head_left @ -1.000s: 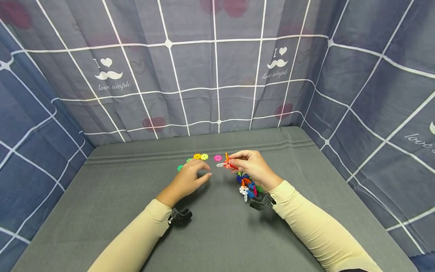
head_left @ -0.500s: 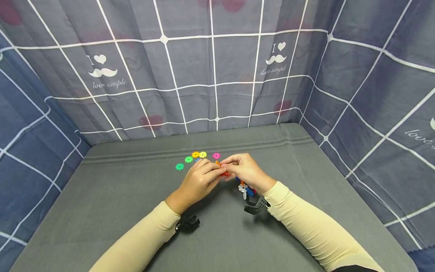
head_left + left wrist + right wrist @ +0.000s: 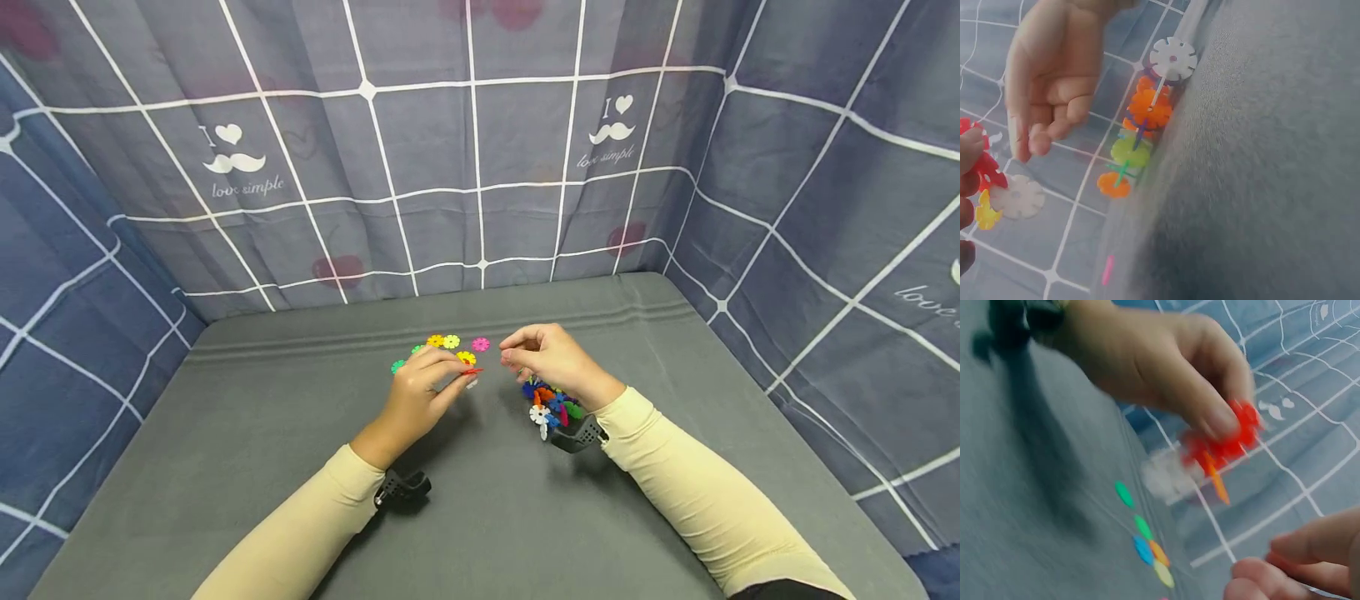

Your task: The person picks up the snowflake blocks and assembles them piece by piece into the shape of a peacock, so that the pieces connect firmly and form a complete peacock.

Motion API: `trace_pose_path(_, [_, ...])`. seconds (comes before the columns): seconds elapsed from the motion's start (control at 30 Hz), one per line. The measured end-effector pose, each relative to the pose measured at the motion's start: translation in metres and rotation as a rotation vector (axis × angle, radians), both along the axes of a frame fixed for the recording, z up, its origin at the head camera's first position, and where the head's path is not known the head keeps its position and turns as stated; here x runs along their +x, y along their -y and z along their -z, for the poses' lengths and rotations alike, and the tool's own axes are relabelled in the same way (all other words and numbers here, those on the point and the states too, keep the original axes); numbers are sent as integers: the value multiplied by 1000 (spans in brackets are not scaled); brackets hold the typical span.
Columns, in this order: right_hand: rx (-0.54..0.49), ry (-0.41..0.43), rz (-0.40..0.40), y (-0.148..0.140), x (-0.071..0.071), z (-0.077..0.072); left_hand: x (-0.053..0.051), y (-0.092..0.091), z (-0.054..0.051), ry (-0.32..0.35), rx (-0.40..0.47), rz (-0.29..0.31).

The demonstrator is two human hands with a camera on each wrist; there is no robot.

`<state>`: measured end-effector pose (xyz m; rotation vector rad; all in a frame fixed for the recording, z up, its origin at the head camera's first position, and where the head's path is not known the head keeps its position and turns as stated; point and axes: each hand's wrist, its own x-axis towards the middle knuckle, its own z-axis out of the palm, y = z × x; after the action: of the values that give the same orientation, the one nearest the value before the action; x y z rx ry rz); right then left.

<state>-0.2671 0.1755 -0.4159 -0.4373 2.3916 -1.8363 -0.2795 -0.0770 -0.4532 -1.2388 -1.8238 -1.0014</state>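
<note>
In the head view my left hand pinches a small joined cluster of discs. The left wrist view shows red discs, a white disc and a yellow one in it; in the right wrist view an orange piece sticks out below the red discs. My right hand is held apart to the right, fingers bent and thumb near the fingertips; whether anything small is between them cannot be told. Below it lies a bigger joined cluster with a white disc.
Loose flat discs lie beyond my left hand: green, orange, pale yellow and pink. A blue disc shows in the right wrist view. A checked curtain stands behind the grey tabletop.
My hands came together at the small cluster, then parted. The cluster passed from my right hand to my left, and my right hand moved back to the right.
</note>
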Motion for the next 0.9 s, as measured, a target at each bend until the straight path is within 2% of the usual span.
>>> trace_pose_path(0.1, [233,-109,-12,-6,-16,-10,0,8,1,45,50,-32])
trace_pose_path(0.23, [537,-195,-68,1,-52,-19,1,19,7,131,115,-78])
trace_pose_path(0.37, [801,-191,-143,19,-91,-18,3,25,13,233,176,-100])
trace_pose_path(0.43, [918,-179,-169,30,-104,-13,3,26,17,265,186,-106])
trace_pose_path(0.53, [1050,-161,-203,48,-114,-3,4,28,23,291,174,-117])
trace_pose_path(0.67, [1138,-117,-210,68,-121,7,5,28,27,301,162,-133])
trace_pose_path(0.73, [1129,-105,-194,72,-123,8,5,27,27,299,164,-140])
trace_pose_path(0.83, [1052,-148,-169,71,-116,3,5,26,25,303,166,-134])
trace_pose_path(0.9, [925,-182,-153,67,-106,-2,5,24,24,313,161,-127])
